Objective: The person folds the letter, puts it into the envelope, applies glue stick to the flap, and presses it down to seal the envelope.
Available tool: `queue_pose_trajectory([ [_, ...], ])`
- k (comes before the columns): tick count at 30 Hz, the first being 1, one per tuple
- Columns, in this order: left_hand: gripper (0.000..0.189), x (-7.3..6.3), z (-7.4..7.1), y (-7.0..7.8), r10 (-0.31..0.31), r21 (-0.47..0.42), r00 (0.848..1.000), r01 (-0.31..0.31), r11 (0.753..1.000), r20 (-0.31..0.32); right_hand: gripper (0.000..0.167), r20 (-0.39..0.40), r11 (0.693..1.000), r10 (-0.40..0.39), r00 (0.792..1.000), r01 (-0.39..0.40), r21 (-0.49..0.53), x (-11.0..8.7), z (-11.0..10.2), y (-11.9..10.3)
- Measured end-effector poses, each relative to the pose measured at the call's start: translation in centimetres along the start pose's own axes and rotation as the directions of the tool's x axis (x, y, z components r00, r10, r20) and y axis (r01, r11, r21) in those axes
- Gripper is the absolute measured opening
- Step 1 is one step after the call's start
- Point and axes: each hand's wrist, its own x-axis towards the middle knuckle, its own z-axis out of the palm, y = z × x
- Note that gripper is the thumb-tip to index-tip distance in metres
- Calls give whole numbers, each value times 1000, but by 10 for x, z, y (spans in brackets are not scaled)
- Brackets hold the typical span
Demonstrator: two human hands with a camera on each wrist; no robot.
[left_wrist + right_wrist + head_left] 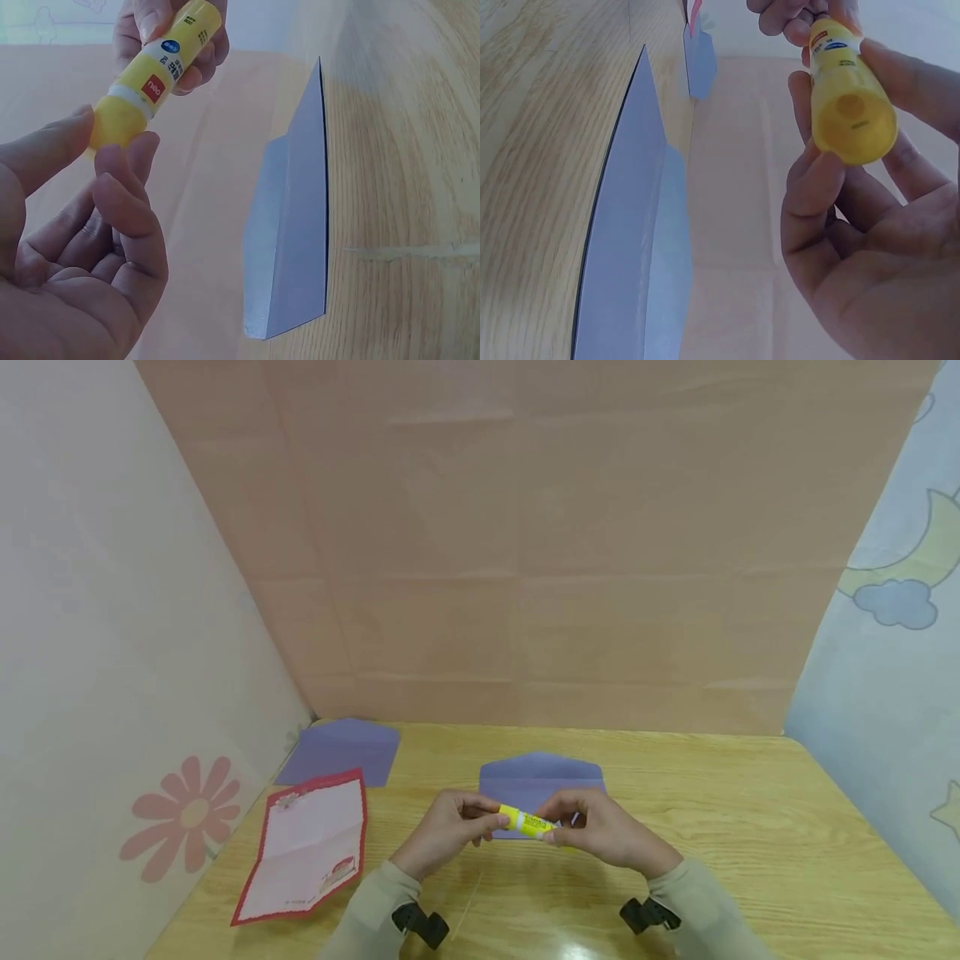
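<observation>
Head view puts the yellow glue stick (527,822) in midair over the near edge of the middle envelope (540,767), clear of both it and the table (750,827). From my remote seat I see the left hand (450,827) pinching one end between thumb and fingers, and the right hand (603,831) gripping the other. I take the end at the left fingers for the cap (118,124) and judge it still on, though the joint shows too softly for me to be certain.

By my reading, the work is at an early stage: the stick is up in both hands, but no glue shows on the purple paper, and the flap (671,247) is not yet folded down. Further left, the red-bordered card (311,852) lies creased and unfolded, outside either envelope; beyond it lies the second envelope (341,758). My count: one glue stick, two envelopes, one card, two hands.
</observation>
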Motion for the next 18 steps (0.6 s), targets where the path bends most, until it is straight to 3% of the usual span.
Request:
queue_pose_trajectory([
  [18, 25, 1, 2, -1, 6, 12, 1000, -6, 1000, 5, 16, 31, 999, -25, 999, 24, 35, 5, -1, 5],
])
